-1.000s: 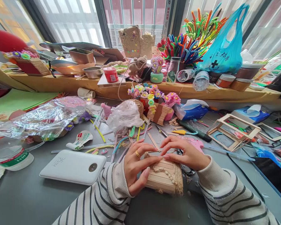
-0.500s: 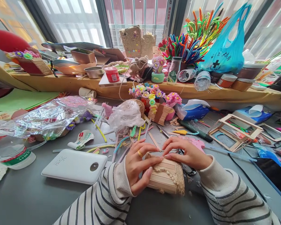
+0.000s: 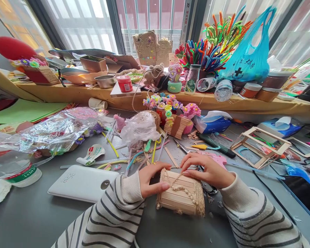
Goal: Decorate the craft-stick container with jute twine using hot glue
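A small box of wooden sticks [image 3: 179,196], wrapped with twine at both ends and crossed by a knotted cord, lies on the grey table in front of me. My left hand [image 3: 151,178] grips its left end, thumb on top and fingers behind the far edge. My right hand [image 3: 205,169] rests on the far right corner, fingertips pinching the cord near the top edge. Both sleeves are striped cream and black.
A white power bank [image 3: 82,182] lies to the left. Scissors [image 3: 209,187] sit under my right wrist, a pink glue gun [image 3: 218,159] beyond. Pipe cleaners, loose sticks, a plastic bag [image 3: 139,129], a stick frame [image 3: 260,144] and a cluttered wooden shelf [image 3: 155,98] fill the far side.
My left hand slid off the top of the box to its left end, uncovering the cord. The right hand stays at the far corner. The view shifted slightly.
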The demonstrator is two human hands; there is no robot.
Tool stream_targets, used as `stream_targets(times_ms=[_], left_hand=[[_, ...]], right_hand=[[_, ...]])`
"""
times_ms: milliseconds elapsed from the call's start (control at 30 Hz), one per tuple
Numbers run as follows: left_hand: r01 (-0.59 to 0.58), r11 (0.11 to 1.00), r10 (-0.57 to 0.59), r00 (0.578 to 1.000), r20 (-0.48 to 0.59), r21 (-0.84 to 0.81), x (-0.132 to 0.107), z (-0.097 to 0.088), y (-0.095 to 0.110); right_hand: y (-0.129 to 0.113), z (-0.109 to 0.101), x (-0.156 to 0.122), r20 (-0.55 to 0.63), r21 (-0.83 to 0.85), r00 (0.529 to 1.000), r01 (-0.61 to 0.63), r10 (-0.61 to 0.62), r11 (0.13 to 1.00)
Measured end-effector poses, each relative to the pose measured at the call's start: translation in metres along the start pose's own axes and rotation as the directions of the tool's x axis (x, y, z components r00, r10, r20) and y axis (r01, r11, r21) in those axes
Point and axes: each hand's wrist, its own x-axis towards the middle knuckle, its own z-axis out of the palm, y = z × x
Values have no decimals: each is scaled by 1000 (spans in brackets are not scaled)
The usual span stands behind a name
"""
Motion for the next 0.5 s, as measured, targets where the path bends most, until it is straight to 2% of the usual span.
stream_targets(times_ms=[167,333,500], left_hand=[[168,986,-167,983,73,-6,2,-2,11],[196,981,-195,977,86,-7,3,-3,13],[204,978,-201,977,67,-38,3,0,9]], right_hand=[[2,1,0,12,1,1000,-11,11,1000],[-1,-1,0,16,-21,1000,-19,19,1000],[-13,-13,-5,-17,-167,996,-89,87,982]])
